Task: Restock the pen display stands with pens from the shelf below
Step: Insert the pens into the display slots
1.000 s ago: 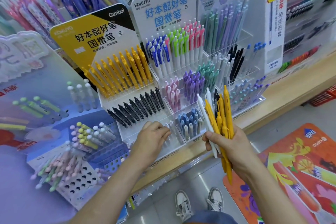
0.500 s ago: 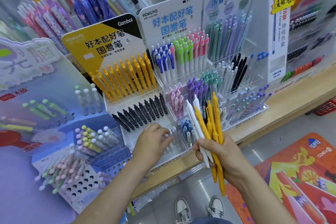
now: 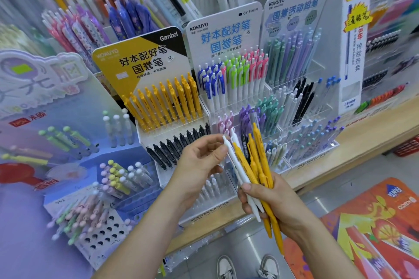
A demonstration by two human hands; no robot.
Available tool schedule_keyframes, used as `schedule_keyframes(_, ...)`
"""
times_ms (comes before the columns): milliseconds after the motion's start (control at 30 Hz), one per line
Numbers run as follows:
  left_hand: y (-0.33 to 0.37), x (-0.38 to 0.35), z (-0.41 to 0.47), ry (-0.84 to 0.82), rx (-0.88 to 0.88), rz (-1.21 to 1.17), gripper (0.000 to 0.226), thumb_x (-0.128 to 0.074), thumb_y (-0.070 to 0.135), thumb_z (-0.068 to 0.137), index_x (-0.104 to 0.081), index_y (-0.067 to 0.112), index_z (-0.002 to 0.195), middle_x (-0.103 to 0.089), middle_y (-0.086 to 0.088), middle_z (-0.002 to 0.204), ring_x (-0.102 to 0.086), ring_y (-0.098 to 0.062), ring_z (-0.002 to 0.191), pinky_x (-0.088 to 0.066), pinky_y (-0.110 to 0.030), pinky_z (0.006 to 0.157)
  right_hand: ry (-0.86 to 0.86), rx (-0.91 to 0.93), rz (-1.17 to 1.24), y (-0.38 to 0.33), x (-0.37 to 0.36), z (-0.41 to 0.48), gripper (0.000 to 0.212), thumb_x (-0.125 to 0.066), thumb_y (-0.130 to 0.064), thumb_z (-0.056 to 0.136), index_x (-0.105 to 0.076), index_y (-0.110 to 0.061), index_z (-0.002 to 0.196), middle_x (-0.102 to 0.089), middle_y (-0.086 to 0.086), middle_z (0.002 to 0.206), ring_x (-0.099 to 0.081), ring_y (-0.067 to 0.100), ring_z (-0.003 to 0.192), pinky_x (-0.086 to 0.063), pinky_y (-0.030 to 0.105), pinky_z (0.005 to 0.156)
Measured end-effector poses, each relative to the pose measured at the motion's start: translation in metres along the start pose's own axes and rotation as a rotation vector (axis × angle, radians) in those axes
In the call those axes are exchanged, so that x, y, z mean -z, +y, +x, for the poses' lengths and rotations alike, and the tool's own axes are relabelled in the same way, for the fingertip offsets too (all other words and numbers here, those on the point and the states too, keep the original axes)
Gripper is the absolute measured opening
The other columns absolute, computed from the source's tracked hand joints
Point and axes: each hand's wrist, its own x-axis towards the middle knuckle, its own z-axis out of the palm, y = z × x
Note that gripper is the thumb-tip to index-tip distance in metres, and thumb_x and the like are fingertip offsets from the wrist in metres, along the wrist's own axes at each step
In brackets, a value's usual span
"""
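1. well, the long shelf ledge (image 3: 362,142) runs pale and wood-grained under everything, and a glossy orange floor mat (image 3: 381,222) lies below it on the right.
2. on the ledge stands the yellow-and-black display stand (image 3: 140,59), a flat printed card with rounded corners over clear, stepped plastic tiers. just beside it on the right is the white display stand (image 3: 224,31), built the same way.
3. the yellow stand's upper tier holds slanted yellow pens (image 3: 163,102), smooth and matte. the tier below holds a row of black pens (image 3: 172,146).
4. the right hand (image 3: 272,201) is in front of the stands, above the ledge's edge. its fingers are curled tight round a fanned bundle of pens (image 3: 260,165). these are mostly yellow barrels, with two white ones and a dark one behind, and the tips point down past the palm.
5. the left hand (image 3: 199,165) is raised just beside the bundle. thumb and forefinger pinch the top end of the white pen (image 3: 234,161) at the bundle's left edge, and the other fingers are loosely curled.
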Motion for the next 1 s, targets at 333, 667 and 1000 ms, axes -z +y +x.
schedule_keyframes(333, 0.021, 0.015, 0.010, 0.031, -0.047, -0.255, 0.017, -0.060, 0.017, 0.079, -0.066, 0.007, 0.091, -0.073, -0.011, 0.084, -0.068, -0.018, 0.074, -0.056, -0.024, 0.062, -0.101, 0.004, 0.153, 0.002, 0.007, -0.002, 0.040, -0.088, -0.035, 0.064, -0.060, -0.009, 0.075, -0.055, 0.016, 0.063, -0.046, 0.018, 0.040, -0.038, 0.023, 0.040)
schedule_keyframes(667, 0.000, 0.035, 0.012, 0.232, -0.177, 0.218, 0.016, -0.079, 0.014, 0.067, -0.070, 0.014, 0.080, -0.072, -0.003, 0.071, -0.069, -0.016, 0.067, -0.056, -0.024, 0.063, 0.108, 0.130, 0.042, -0.003, 0.040, -0.007, 0.041, -0.092, -0.040, 0.050, -0.063, -0.014, 0.062, -0.052, 0.014, 0.058, -0.043, 0.019, 0.039, -0.036, 0.022, 0.039)
schedule_keyframes(1000, -0.055, 0.022, 0.022, 0.081, -0.287, 0.810, 0.017, -0.080, 0.034, 0.071, -0.066, 0.027, 0.078, -0.063, 0.009, 0.068, -0.059, -0.004, 0.063, -0.050, -0.017, 0.063, 0.166, 0.108, 0.048, 0.000, 0.041, -0.013, 0.014, -0.067, -0.011, 0.074, -0.061, -0.010, 0.062, -0.052, 0.016, 0.059, -0.044, 0.019, 0.040, -0.036, 0.023, 0.039)
